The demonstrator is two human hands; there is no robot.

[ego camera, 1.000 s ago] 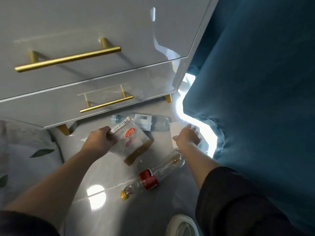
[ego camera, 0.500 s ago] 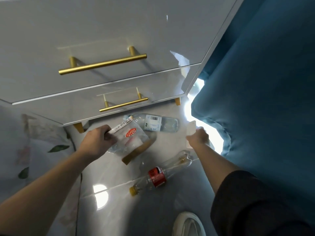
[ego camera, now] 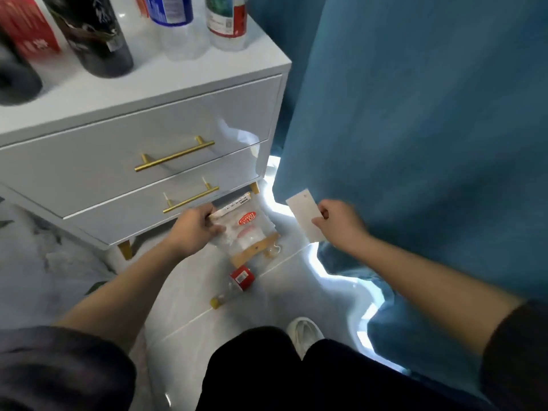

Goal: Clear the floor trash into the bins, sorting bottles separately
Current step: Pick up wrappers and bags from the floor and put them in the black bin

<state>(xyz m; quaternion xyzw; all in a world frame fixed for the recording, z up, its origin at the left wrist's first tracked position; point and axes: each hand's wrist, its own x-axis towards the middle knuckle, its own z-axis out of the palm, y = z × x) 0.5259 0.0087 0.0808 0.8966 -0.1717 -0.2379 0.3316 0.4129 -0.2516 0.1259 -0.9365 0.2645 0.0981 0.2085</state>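
Your left hand point(ego camera: 194, 229) grips the bag point(ego camera: 247, 232), right hand point(ego camera: 338, 225) pinches the card point(ego camera: 304, 213); stepping forward, you could kick the bottle point(ego camera: 238, 281).

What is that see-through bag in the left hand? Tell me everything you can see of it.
The bag is a clear, crinkled plastic pouch that looks flat. It bears a red oval logo with white lettering, a white strip with small print along its top edge and a tan band along its bottom edge. The left hand grips its top corner, so it hangs tilted, strip toward the drawers and tan edge toward the bottle on the floor. Whether it touches the bottle cannot be told.
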